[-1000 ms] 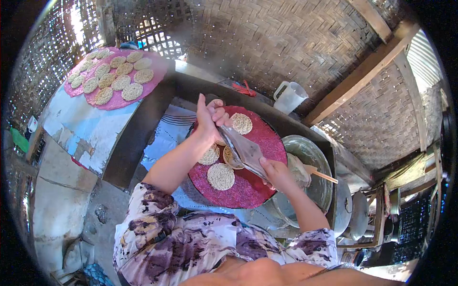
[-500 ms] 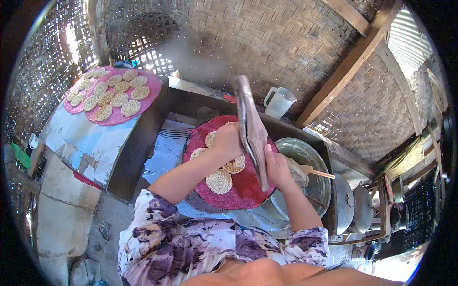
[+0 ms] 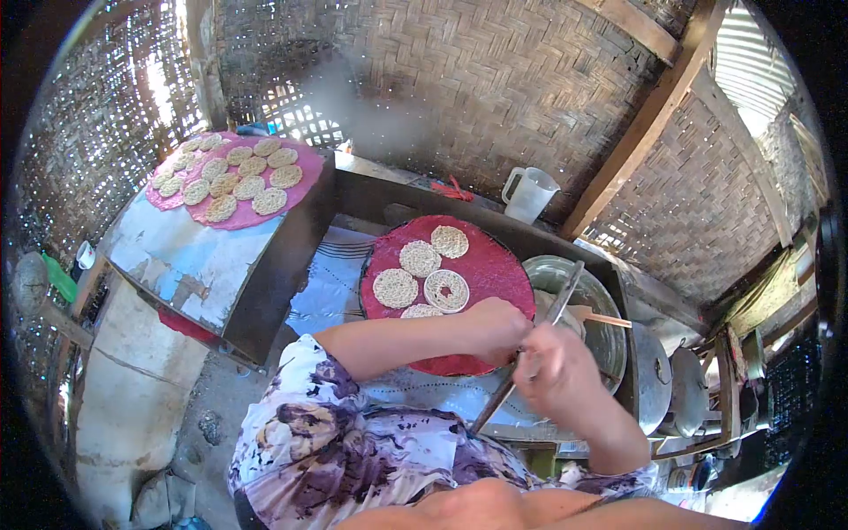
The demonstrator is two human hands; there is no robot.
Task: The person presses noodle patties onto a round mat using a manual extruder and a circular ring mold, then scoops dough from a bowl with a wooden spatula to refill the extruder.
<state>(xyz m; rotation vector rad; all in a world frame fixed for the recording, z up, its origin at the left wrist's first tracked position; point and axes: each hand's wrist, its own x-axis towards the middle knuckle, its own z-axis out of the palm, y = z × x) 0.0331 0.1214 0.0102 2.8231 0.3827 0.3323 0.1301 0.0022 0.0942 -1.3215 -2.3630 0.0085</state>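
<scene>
Over the right edge of the round red mat (image 3: 495, 256), my left hand (image 3: 496, 329) is closed, and what it grips is hidden. My right hand (image 3: 556, 367) is curled against a flat, dark-edged piece (image 3: 565, 291), seen nearly edge-on between the hands; motion blurs its fingers. Several round, noodle-like cakes (image 3: 420, 259) lie on the mat. One of them sits inside a white ring (image 3: 447, 291) and has a hole in its middle.
Right of the mat stands a large metal basin (image 3: 616, 353) with a wooden-handled tool (image 3: 609, 320). A clear jug (image 3: 530, 194) is behind. More cakes lie on a pink sheet (image 3: 305, 159) at left. Pot lids (image 3: 652, 367) line the right side.
The flat piece has swung from upright to a slant running down toward my body. Both hands have moved right and lower, uncovering the cakes and the white ring.
</scene>
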